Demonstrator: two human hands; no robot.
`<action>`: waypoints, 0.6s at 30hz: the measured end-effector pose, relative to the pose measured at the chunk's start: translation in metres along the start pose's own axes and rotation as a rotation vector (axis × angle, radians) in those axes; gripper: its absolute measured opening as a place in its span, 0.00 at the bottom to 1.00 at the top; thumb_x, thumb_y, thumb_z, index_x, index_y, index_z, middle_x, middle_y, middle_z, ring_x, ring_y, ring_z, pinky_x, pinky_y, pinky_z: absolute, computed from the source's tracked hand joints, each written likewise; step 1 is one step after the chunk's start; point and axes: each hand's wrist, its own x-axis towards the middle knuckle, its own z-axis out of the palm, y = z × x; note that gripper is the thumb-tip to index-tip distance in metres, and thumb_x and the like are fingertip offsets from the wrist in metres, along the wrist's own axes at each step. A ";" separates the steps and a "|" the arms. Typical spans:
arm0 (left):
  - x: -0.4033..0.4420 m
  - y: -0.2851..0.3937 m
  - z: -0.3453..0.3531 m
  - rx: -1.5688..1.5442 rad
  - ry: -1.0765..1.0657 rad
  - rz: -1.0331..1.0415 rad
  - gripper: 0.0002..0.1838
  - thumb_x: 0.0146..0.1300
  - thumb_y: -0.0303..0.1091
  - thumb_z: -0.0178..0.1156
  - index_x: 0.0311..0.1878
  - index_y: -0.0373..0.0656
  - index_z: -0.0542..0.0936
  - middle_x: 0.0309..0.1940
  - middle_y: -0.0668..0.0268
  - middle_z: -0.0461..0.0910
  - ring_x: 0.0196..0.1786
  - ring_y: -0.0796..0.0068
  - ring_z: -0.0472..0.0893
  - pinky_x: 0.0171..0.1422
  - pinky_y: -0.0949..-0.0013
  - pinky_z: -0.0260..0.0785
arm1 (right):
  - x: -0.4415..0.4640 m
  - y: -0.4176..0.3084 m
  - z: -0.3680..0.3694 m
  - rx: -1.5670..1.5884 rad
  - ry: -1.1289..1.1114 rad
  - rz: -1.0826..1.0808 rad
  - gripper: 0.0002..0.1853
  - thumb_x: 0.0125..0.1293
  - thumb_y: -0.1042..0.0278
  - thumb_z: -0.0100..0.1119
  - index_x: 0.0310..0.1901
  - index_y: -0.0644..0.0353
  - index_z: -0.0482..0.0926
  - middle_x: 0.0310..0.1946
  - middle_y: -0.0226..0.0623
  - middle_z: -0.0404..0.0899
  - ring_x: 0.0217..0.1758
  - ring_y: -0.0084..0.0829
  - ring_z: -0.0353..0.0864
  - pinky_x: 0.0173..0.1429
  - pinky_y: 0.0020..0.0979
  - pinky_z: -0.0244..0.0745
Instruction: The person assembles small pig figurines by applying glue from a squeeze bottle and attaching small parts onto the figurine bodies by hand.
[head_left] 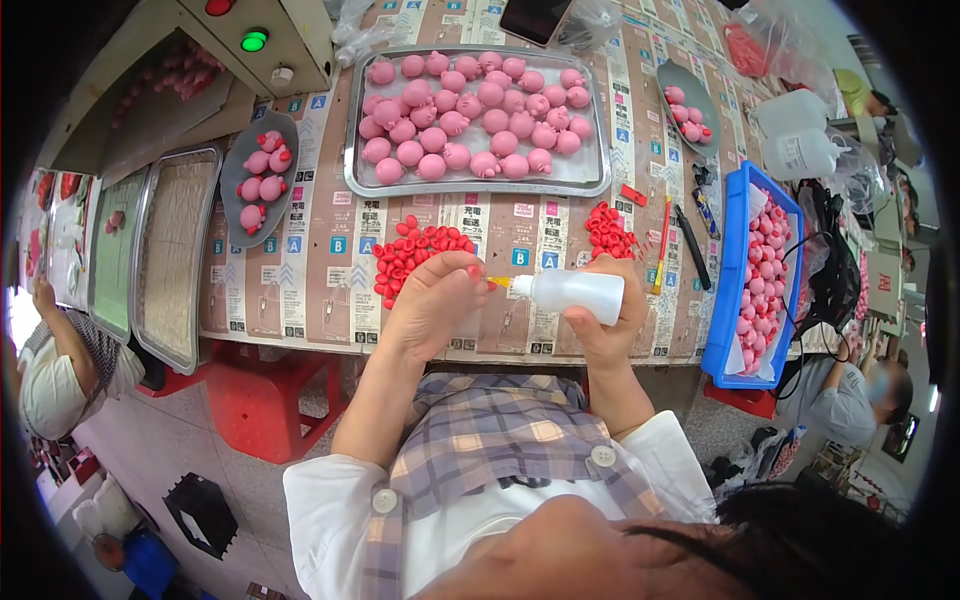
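Observation:
A small red plastic piece (pixel 491 286) is pinched in the fingertips of my left hand (pixel 432 303). My right hand (pixel 612 335) is closed round a white squeeze bottle (pixel 572 296), tipped sideways. Its thin yellowish nozzle (pixel 500 282) points left and meets or nearly meets the red piece; I cannot tell which. Just beyond my left hand lies a pile of red pieces (pixel 425 242), and a smaller red pile (pixel 608 230) lies beyond my right hand. Farther back, a metal tray (pixel 480 188) carries many round pink figures (pixel 490 94).
Grey dishes (pixel 237 190) (pixel 697 85) hold pink figures with red parts. At right stand a blue basket (pixel 718 345) of figures, a black pen-like tool (pixel 693 250) and a yellow-red stick (pixel 662 245). A machine (pixel 290 40), a phone (pixel 535 18) and a red stool (pixel 255 405) surround; other people sit at both sides.

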 end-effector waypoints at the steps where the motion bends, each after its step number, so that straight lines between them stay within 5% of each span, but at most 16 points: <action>1: 0.000 0.000 0.000 0.000 -0.001 0.000 0.12 0.55 0.29 0.56 0.42 0.36 0.72 0.32 0.64 0.76 0.35 0.75 0.76 0.39 0.74 0.73 | 0.000 0.000 0.000 -0.010 0.002 -0.009 0.21 0.43 0.61 0.70 0.35 0.62 0.71 0.28 0.35 0.73 0.29 0.25 0.72 0.32 0.24 0.65; 18: 0.001 0.001 0.002 -0.003 0.007 -0.018 0.08 0.56 0.27 0.55 0.40 0.38 0.74 0.30 0.67 0.75 0.37 0.73 0.77 0.42 0.73 0.70 | 0.004 -0.004 -0.001 -0.001 -0.014 0.026 0.19 0.43 0.64 0.69 0.34 0.63 0.72 0.28 0.35 0.73 0.29 0.24 0.72 0.32 0.23 0.66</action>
